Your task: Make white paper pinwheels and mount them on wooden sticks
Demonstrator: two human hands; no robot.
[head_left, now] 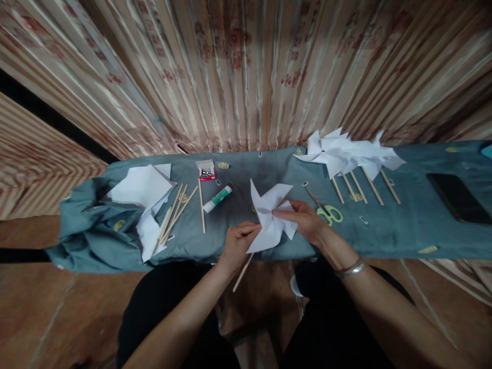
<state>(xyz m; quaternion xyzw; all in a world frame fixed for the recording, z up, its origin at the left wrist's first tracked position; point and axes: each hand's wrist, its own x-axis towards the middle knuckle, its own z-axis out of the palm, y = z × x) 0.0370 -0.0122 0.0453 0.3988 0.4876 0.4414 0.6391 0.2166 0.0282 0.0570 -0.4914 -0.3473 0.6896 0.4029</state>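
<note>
A white paper pinwheel (269,218) with a wooden stick (242,274) behind it is held up over the front part of the cloth-covered table. My left hand (240,243) is closed on its lower left side, where the stick passes; the exact grip is partly hidden by the paper. On the other side, my right hand (305,219) pinches the paper close to the pinwheel's centre. Green-handled scissors (329,212) lie just beyond my right hand. A glue stick (218,199) rests to the left of the pinwheel.
Several pinwheels (346,151) lie overlapped at the back right, sticks toward me. A phone (457,197) is at far right. Leftward are a small red-and-white box of metal pins (206,171), loose wooden sticks (177,212) and white paper sheets (140,187). A curtain (246,77) hangs behind the table.
</note>
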